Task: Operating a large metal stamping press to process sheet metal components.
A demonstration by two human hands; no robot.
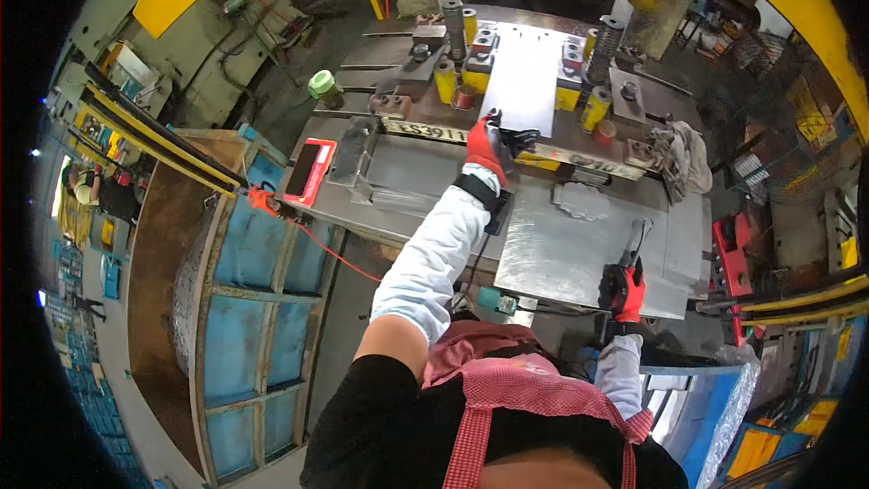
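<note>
Left hand (491, 147) at the near end of the metal sheet (520, 77) between yellow posts (444, 81), grip unclear; right hand (625, 292) clamps tongs (641, 237). Sheet looks thin, stiff, slick: edges suit best.

Pictured with a blue-panelled bin (233, 353) at left, a green-lidded jar (322, 85) farther back and a crumpled grey rag (685, 158) draped at right.

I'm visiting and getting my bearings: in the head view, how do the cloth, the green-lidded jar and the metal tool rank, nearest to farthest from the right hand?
From the right hand:
1. Metal tool: held in it.
2. Cloth: ahead, slightly right.
3. Green-lidded jar: well to the left, farther ahead.
</note>
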